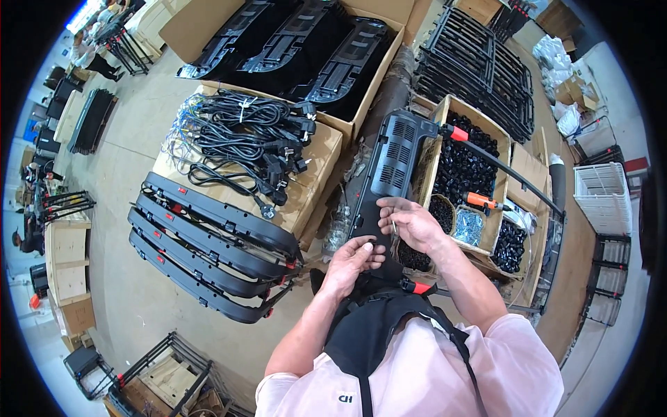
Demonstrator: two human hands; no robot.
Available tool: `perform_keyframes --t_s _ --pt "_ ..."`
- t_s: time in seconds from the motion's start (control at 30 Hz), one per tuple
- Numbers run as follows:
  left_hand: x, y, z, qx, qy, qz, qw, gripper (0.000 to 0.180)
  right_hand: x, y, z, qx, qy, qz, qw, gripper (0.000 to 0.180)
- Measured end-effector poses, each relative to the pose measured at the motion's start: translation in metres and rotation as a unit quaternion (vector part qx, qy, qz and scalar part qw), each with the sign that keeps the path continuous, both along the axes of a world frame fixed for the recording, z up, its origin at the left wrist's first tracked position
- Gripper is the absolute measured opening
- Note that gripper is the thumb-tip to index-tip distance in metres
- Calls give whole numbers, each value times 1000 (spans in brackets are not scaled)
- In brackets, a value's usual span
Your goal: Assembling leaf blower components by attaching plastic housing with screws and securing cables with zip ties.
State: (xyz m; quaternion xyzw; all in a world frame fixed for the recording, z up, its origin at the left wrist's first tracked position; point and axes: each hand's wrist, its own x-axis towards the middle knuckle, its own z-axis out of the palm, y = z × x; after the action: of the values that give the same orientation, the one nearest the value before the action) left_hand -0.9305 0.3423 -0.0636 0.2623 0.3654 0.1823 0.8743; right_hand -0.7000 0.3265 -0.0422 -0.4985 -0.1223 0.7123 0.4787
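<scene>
Black panel (389, 174): long plastic housing with vent grilles, lying lengthwise before the person, between the cable-topped carton (306, 187) and the parts box (479, 201).
Left hand (353, 263): fingers curled together, tips pressing the panel's near end.
Right hand (415, 222): thumb and forefinger pinching a small screw (393, 226) over the panel.
Risk: the screw could slip and drop between the boxes; the panel, resting on carton edges, may rock if pressed off-centre.
Nearby: orange-handled screwdriver (483, 202) lying in the parts box.
</scene>
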Motion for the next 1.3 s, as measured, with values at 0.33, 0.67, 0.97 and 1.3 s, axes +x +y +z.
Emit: perform_keyframes --t_s 0.33,0.67,0.97,1.3 --pt "70 3 -12 -29 -25 -32 999 30 0 -14 1 137 -160 -145 967 30" --pt "99 2 -20 -26 -36 -66 997 28 19 -32 9 91 -204 -124 967 23" --pt "114 20 -23 -65 -41 -50 996 30 68 -29 36 307 -678 173 645 27" --pt "113 50 0 -36 -17 3 999 50 89 65 10 357 -732 91 572 30"
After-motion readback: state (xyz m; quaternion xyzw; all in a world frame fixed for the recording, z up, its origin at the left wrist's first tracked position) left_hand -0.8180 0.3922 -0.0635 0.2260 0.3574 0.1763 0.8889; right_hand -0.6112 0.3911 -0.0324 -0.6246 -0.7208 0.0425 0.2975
